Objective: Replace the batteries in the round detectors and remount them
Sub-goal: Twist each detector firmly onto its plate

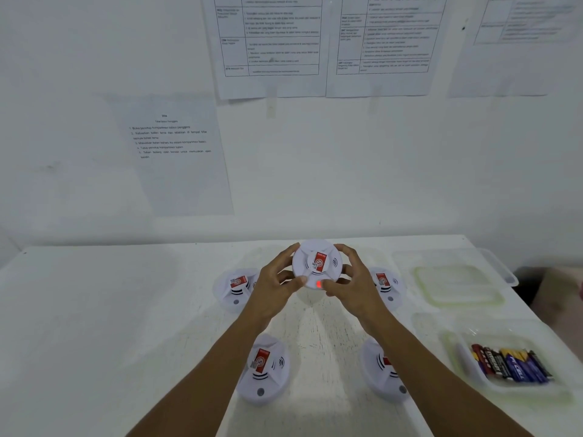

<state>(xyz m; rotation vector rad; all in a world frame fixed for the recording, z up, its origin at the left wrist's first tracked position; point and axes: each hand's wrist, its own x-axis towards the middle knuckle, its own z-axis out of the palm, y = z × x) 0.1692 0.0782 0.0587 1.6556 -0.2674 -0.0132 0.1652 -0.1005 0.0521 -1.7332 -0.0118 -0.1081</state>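
Observation:
A round white detector (316,263) with a red label is held above the white table (110,310), its front face toward me and a red light glowing near its lower edge. My left hand (277,280) grips its left rim with curled fingers, thumb near the bottom edge. My right hand (350,279) grips the right rim, thumb by the red light. Several more detectors lie on the table: far left (235,288), far right (386,287), near left (263,369), near right (383,372), the last partly hidden by my right forearm.
A clear tray (467,351) at the right holds several batteries (511,364). Behind it lies a clear container lid (457,287) in another shallow tray. Printed sheets (176,152) are taped on the white wall behind the table.

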